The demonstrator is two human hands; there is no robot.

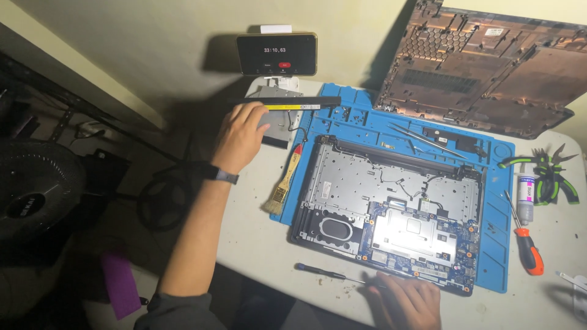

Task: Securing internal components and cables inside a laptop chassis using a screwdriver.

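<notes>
An opened laptop base with a bare circuit board lies on a blue work mat. My left hand reaches to the far left of the table and rests on a grey flat drive, beside a long black battery bar. My right hand lies at the table's front edge by the laptop's near side, fingers curled over the tip end of a black thin screwdriver.
A paint brush lies left of the mat. A phone on a stand stands at the back. The laptop's bottom cover leans against the wall. An orange-handled screwdriver, a small tube and green pliers lie at the right.
</notes>
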